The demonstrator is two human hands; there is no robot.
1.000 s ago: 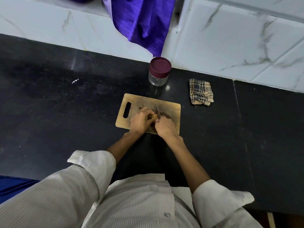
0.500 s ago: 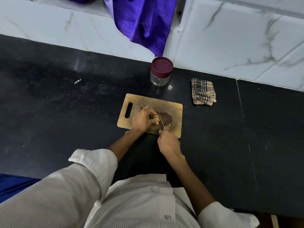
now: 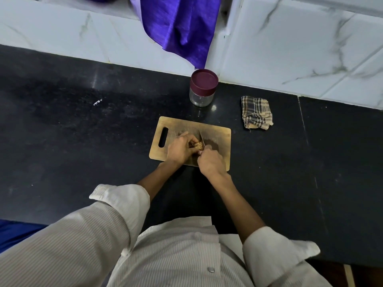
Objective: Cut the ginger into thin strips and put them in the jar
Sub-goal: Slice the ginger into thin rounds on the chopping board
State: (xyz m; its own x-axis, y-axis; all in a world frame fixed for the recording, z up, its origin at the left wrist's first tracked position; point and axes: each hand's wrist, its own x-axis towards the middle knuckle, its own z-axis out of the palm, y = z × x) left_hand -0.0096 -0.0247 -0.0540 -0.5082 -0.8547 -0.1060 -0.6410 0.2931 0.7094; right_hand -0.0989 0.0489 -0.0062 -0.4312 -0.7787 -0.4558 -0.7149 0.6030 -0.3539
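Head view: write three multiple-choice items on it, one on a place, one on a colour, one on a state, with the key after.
1. Where does the checked cloth lie?
A. on the cutting board
B. on the black counter, right of the jar
C. over the jar

2. What colour is the jar's lid?
A. maroon
B. green
C. white

3. How does the jar stand?
A. tipped on its side
B. upright with the lid off
C. upright with the lid on

Key:
1 B: the cloth rests on the counter, apart from the cutting board.
2 A: the lid is dark maroon above clear glass.
3 C: the lid caps the upright jar, while the left hand holds the ginger and the right hand holds the knife.
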